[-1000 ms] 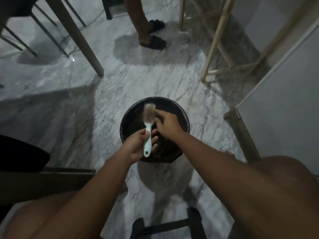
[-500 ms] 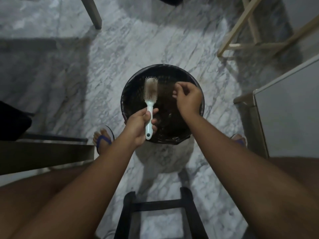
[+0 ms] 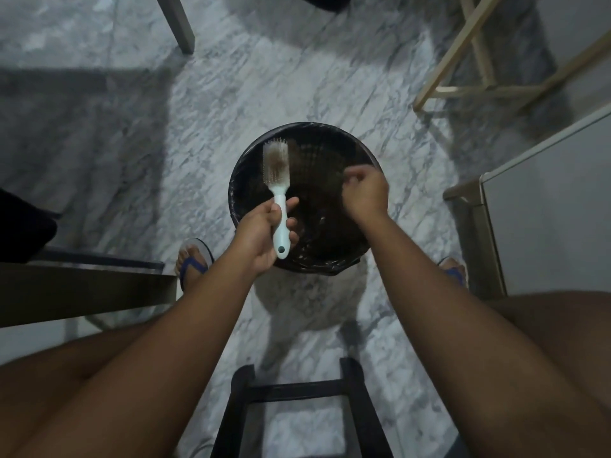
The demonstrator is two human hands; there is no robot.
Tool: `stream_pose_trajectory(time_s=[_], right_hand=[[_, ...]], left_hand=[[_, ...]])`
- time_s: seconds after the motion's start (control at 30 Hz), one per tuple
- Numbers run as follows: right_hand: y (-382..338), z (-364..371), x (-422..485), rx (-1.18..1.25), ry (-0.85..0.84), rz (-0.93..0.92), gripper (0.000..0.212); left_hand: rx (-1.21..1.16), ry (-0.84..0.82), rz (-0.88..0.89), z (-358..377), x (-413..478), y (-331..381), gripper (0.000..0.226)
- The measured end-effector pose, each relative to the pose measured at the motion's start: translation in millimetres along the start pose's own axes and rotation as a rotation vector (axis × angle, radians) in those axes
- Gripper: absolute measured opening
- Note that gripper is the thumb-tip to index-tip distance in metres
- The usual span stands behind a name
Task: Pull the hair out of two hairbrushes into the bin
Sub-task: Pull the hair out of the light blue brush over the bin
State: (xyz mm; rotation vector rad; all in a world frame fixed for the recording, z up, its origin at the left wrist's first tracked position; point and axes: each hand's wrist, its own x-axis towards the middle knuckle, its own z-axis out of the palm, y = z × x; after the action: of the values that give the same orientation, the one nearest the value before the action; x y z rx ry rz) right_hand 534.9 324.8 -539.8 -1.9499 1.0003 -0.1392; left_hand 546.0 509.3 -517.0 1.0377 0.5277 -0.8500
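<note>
While we sit over the bin (image 3: 241, 180), our left grip (image 3: 261, 236) is wrapped around the pale handle of the brush (image 3: 279, 193), thumb on top and fingers curled under it. That brush stands up from the grip with its head pointing away from us, bristles facing up, over the bin's open mouth. A brownish mat of hair (image 3: 277, 163) lies in the bristles, just beyond the left grip.

Our right grip (image 3: 365, 190) hangs over the bin's right side, well to the right of the brush and apart from it. Its fingers are curled and pinched together, but the fingertips are blurred, so we cannot tell whether any hair is caught between them.

Below both grips the bin is round and lined with a black bag, its inside dark; what lies at the bottom we cannot make out. It stands on a marble floor (image 3: 231, 87). Nearer us than the left grip, a foot in a blue flip-flop (image 3: 193, 264) rests on the floor just left of the bin; a second flip-flop (image 3: 453, 272) shows past our right forearm. Close under our arms is a black stool frame (image 3: 297, 391). Far beyond the right grip stand pale wooden legs (image 3: 463, 90). Only one brush is in sight.
</note>
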Motion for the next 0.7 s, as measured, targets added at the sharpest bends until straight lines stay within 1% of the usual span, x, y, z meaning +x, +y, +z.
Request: stream_pose_trajectory(time_s=[0.03, 0.07, 0.1, 0.13, 0.17, 0.23, 0.27, 0.33, 0.37, 0.43, 0.47, 0.5, 0.57, 0.7], right_hand=[[2, -3, -1, -0.223, -0.208, 0.011, 0.034], [1, -5, -1, -0.341, -0.335, -0.01, 0.045], [-2, -7, -3, -0.331, -0.372, -0.054, 0.053], [-5, -7, -5, -0.232, -0.358, -0.093, 0.06], [-7, -6, -7, -0.078, -0.325, -0.107, 0.064], [-11, 2, -8, 0.213, -0.302, -0.088, 0.065], [-13, 6, -7, 0.292, -0.315, -0.086, 0.063], [-15, 13, -5, 0.339, -0.336, -0.127, 0.062], [-16, 15, -5, 0.323, -0.313, -0.163, 0.057], [-16, 17, -5, 0.294, -0.221, -0.225, 0.031], [-16, 17, -5, 0.321, -0.178, -0.232, 0.019], [-16, 17, -5, 0.356, -0.142, -0.227, 0.014], [-17, 15, -5, 0.396, -0.075, -0.235, 0.011], [-23, 7, -6, 0.448, 0.036, -0.322, 0.011]], left_hand=[[0.031, -0.019, 0.0, -1, 0, 1, 0.028], [0.068, -0.031, -0.001, -2, 0, 2, 0.029], [0.096, -0.04, -0.004, -3, 0, 2, 0.03], [0.112, -0.05, -0.007, -3, -1, 2, 0.029], [0.119, -0.059, -0.011, -3, -1, 1, 0.029], [0.135, -0.072, -0.017, -2, -2, 1, 0.027], [0.143, -0.078, -0.02, -2, -2, 1, 0.027], [0.152, -0.089, -0.024, -2, -2, -1, 0.028], [0.151, -0.094, -0.024, -2, -2, -1, 0.029], [0.134, -0.103, -0.02, -2, -1, -3, 0.031], [0.124, -0.108, -0.018, -2, -1, -4, 0.031], [0.119, -0.112, -0.016, -2, 0, -4, 0.031], [0.12, -0.116, -0.013, -2, 2, -7, 0.033], [0.076, -0.102, 0.005, -3, 6, -12, 0.034]])
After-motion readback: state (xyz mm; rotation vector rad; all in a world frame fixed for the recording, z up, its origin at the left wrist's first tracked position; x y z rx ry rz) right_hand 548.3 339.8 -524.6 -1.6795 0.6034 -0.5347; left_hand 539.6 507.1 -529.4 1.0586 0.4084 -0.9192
